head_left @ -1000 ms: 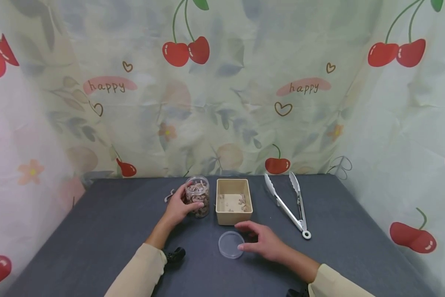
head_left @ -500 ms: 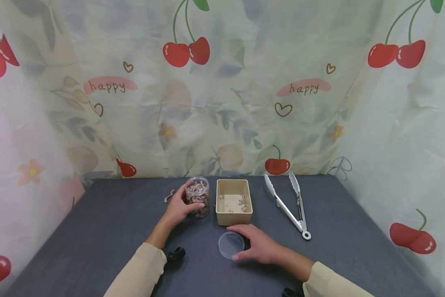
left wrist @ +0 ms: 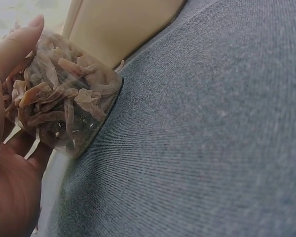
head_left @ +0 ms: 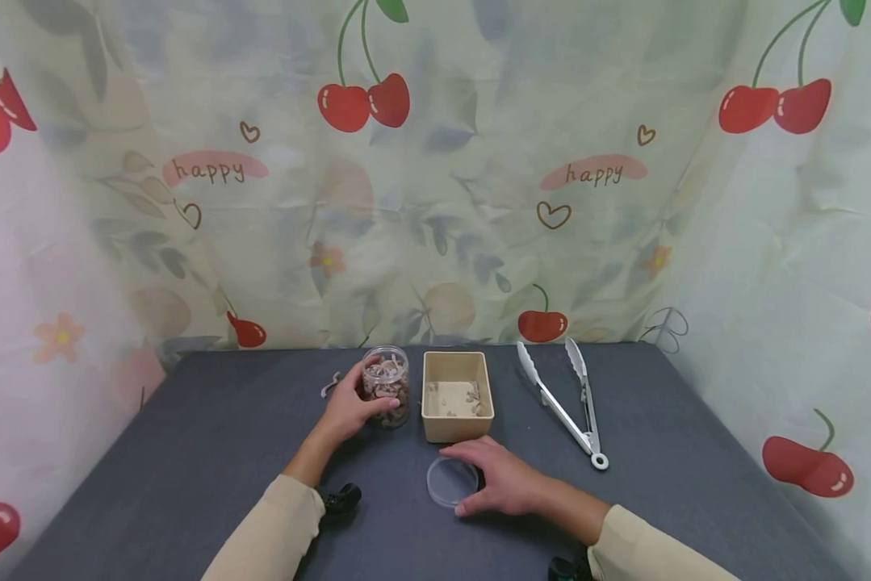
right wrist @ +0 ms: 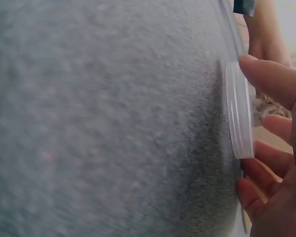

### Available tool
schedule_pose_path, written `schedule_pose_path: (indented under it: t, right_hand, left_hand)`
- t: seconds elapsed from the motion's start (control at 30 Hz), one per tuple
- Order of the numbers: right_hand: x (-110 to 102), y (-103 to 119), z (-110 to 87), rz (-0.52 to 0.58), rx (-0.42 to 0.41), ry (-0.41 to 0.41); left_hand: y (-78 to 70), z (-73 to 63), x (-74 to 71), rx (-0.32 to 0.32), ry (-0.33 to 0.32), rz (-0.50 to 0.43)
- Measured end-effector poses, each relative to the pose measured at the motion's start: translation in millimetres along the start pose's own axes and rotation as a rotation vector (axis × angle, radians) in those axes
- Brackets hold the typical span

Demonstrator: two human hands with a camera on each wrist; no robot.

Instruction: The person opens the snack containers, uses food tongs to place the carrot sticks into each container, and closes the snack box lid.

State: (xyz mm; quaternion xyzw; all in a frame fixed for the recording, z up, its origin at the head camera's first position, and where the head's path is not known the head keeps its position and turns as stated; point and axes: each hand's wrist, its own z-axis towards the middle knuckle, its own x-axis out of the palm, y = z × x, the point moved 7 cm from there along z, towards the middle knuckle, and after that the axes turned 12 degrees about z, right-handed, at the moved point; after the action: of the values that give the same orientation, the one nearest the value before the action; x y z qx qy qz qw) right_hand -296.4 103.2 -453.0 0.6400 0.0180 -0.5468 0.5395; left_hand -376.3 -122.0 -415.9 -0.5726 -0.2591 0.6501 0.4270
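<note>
A clear jar (head_left: 387,391) full of wrinkled pinkish-brown strips (left wrist: 59,94) stands uncapped on the dark cloth. My left hand (head_left: 348,407) grips it from the left, thumb across the near side and fingers behind. Nearer to me, a round translucent plastic lid (head_left: 453,482) lies flat on the cloth. Around its right side curls my right hand (head_left: 504,478), with the thumb at the near rim and a finger at the far rim. In the right wrist view the thumb and fingers hold the lid (right wrist: 240,111) across its edges.
To the right of the jar is a beige rectangular box (head_left: 458,428) with a few small scraps inside. Spread metal tongs (head_left: 566,411) lie farther right. A small loose strip (head_left: 330,384) lies left of the jar. A patterned curtain (head_left: 435,177) rises behind the cloth.
My right hand has moved left over the lid, and its thumb and fingers now close round the rim. The left hand and the jar have stayed in place.
</note>
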Motion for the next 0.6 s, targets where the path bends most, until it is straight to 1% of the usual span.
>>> schedule_pose_path:
  t: [0.07,0.23,0.3,0.37,0.47,0.6]
  right_hand:
    - [0,0,1.6,-0.018,0.0,0.011]
    - [0,5,3.7,-0.056,-0.037,0.025]
    - [-1,5,4.2,-0.057,-0.032,0.031]
    - [-1,4,4.9,-0.054,-0.009,0.041]
    - [-1,3,5.9,-0.051,0.018,0.052]
    - [-1,3,7.1,-0.059,0.033,0.062]
  left_hand:
    - [-1.1,-0.4,-0.6,0.001,0.0,0.003]
    - [-2.6,-0.1,-1.0,0.009,0.011,0.019]
    - [-1.8,0.7,-1.0,0.011,0.013,0.028]
    - [-0.1,1.7,-1.0,0.014,0.01,0.038]
    - [14.6,8.7,3.0,0.008,0.0,0.031]
    - [34.9,18.6,8.9,0.002,-0.011,0.034]
